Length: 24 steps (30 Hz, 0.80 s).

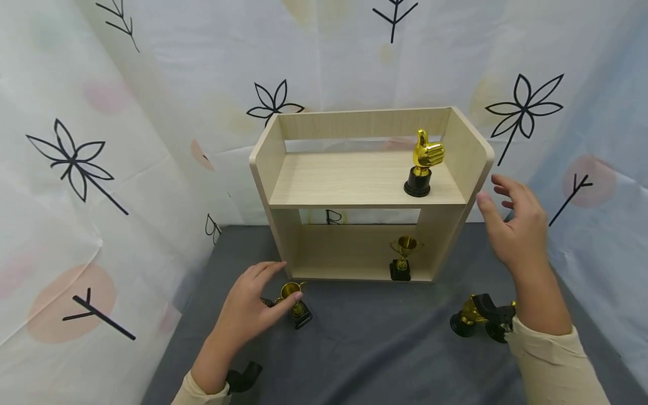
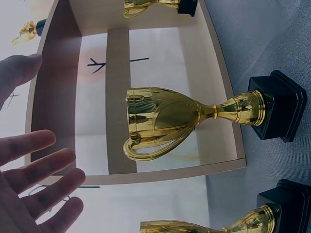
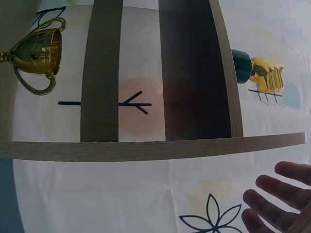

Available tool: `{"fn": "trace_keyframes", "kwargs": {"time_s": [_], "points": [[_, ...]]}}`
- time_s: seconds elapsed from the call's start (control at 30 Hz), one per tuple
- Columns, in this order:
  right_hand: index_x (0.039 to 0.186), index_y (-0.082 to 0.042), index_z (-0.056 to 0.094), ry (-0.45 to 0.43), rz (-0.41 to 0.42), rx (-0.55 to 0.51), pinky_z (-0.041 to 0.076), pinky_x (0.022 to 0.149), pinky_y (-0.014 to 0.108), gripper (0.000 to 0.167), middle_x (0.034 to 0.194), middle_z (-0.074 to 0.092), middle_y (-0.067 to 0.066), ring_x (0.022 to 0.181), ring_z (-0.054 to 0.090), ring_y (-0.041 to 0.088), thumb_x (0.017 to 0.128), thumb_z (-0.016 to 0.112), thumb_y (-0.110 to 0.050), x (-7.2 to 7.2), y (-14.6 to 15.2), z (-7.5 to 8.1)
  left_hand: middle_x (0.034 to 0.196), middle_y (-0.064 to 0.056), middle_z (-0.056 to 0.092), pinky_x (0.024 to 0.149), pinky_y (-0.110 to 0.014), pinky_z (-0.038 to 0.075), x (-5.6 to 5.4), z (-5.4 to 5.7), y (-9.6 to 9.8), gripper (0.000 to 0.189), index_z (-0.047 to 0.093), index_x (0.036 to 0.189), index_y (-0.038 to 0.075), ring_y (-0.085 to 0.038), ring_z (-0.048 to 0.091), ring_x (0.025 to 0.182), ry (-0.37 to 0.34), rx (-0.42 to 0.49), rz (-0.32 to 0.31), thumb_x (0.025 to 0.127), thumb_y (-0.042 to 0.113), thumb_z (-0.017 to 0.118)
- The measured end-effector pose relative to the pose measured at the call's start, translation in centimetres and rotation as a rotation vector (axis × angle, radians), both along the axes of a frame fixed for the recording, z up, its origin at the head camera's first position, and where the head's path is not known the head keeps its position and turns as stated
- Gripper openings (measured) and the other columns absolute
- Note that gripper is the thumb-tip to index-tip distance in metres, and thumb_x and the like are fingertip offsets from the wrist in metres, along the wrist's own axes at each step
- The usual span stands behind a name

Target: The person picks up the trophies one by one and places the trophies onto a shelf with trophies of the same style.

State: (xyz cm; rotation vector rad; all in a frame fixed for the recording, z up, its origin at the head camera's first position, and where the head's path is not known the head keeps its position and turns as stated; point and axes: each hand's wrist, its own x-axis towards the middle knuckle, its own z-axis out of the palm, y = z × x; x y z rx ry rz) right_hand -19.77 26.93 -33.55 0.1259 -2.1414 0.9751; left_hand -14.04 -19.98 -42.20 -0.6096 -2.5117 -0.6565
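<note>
My left hand (image 1: 253,301), its fingers spread and extended, hovers over a gold trophy cup (image 1: 291,291) on a black base, in front of the shelf's left corner. In the left wrist view a gap shows between that hand and the cup (image 2: 165,114). To the right of the wooden shelf (image 1: 354,205), my right hand (image 1: 521,230) is raised with loosely bent fingers, holding nothing. A gold thumbs-up trophy (image 1: 420,163) stands upright on the upper board, towards the right. Below it, a two-handled trophy cup (image 1: 402,256) stands on the lower level.
Another gold cup (image 2: 214,227) stands beyond the shelf's left side in the left wrist view. Gold trophies with black bases (image 1: 462,325) are near my right forearm, partly hidden. Grey cloth (image 1: 364,337) covers the table; patterned white fabric (image 1: 202,73) hangs around it.
</note>
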Motion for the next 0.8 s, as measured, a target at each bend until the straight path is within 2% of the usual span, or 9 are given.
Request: {"fn": "trace_keyframes", "kwargs": {"time_s": [0.23,0.53,0.8], "points": [[0.153,-0.014,0.058,-0.062,-0.006,0.008,0.034,0.095,0.004,0.055,0.15,0.061,0.015,0.132,0.061,0.043,0.102,0.07,-0.03,-0.3,-0.1,0.1,0.128,-0.004,0.073,0.096,-0.05,0.059,0.1,-0.5,0.1,0.064,0.071,0.136,0.014,-0.025,0.069,0.119,-0.01,0.005,0.004,0.084,0.046,0.09],[0.152,-0.011,0.058,-0.05,-0.001,-0.002,0.035,0.095,0.003,0.055,0.148,0.062,0.017,0.13,0.062,0.044,0.102,0.07,-0.029,-0.6,-0.3,0.3,0.128,-0.002,0.073,0.096,-0.051,0.058,0.3,-1.1,0.4,0.061,0.072,0.134,0.014,-0.024,0.069,0.119,0.007,0.043,-0.001,0.083,0.041,0.092],[0.152,-0.012,0.058,-0.077,-0.004,-0.018,0.037,0.093,0.003,0.054,0.15,0.061,0.015,0.129,0.063,0.043,0.102,0.07,-0.029,-1.1,-0.3,0.4,0.13,-0.002,0.072,0.096,-0.048,0.059,0.6,-1.9,0.9,0.061,0.071,0.136,0.015,-0.022,0.069,0.122,-0.044,0.059,0.01,0.085,0.043,0.09]]}}
